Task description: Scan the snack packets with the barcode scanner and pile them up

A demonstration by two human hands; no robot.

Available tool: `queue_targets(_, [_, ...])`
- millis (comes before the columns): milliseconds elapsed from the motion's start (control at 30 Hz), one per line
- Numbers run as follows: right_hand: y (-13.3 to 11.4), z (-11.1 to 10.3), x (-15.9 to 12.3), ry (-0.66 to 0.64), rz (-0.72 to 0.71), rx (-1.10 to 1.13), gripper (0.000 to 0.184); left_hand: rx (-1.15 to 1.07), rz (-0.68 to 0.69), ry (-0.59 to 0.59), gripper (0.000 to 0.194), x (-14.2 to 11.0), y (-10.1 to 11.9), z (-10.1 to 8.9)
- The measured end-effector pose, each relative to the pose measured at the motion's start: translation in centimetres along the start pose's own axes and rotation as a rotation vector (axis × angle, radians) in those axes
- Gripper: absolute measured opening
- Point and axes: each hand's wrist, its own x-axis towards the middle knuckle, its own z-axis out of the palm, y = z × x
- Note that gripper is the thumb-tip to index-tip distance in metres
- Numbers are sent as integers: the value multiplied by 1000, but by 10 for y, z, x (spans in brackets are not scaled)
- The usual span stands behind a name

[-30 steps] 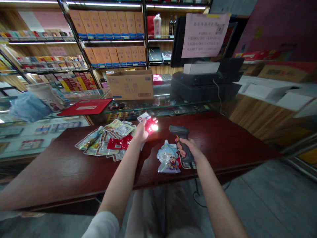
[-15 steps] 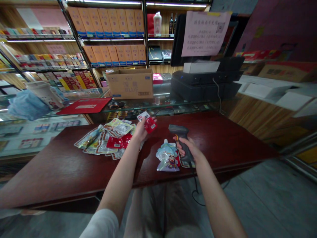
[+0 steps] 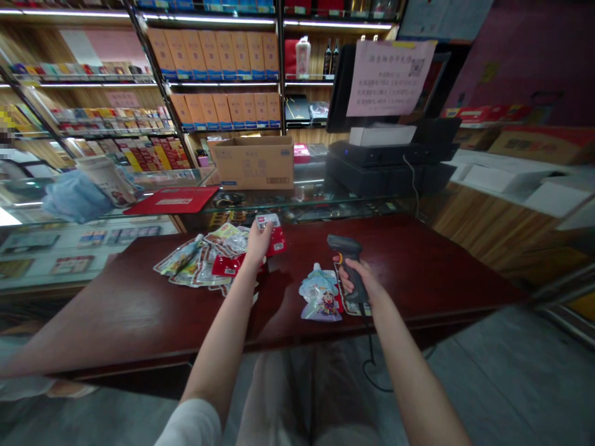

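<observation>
My left hand (image 3: 257,242) is closed on a small red snack packet (image 3: 274,235), held just above the dark red wooden table (image 3: 130,310). It hovers at the right edge of a pile of several snack packets (image 3: 204,261). My right hand (image 3: 360,282) grips the handle of a black barcode scanner (image 3: 348,260), whose head points away from me. A pale blue spouted pouch with a cartoon figure (image 3: 320,297) lies flat just left of the right hand. Another packet (image 3: 349,305) lies partly hidden under the scanner and hand.
A glass counter (image 3: 325,197) runs behind the table, bearing a cardboard box (image 3: 253,162), a red mat (image 3: 171,200), a black register with a paper notice (image 3: 385,158) and a printed cup (image 3: 106,179). Stocked shelves (image 3: 209,62) fill the back wall. The scanner's cable (image 3: 372,365) hangs off the table.
The scanner's red light on the packet has gone out. My left hand has drawn the red packet left, toward the pile. The right hand and scanner have barely moved.
</observation>
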Motion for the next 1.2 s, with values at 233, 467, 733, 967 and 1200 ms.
queue_targets(233, [-6, 2, -2, 31, -42, 19, 36, 543, 47, 153, 24, -3, 4, -77])
queue_targets(467, [-13, 31, -27, 82, -118, -3, 33, 739, -33, 179, 36, -5, -10, -123])
queue_targets(733, [-13, 40, -58, 165, -121, 4, 35, 934, 15, 275, 58, -6, -14, -121])
queue_targets(967, [-9, 29, -73, 237, -136, -23, 38, 1078, -29, 249, 39, -5, -9, -116])
queue_targets(1200, [4, 34, -82, 338, -168, -46, 40, 1099, 229, 270, 44, -53, 9, -76])
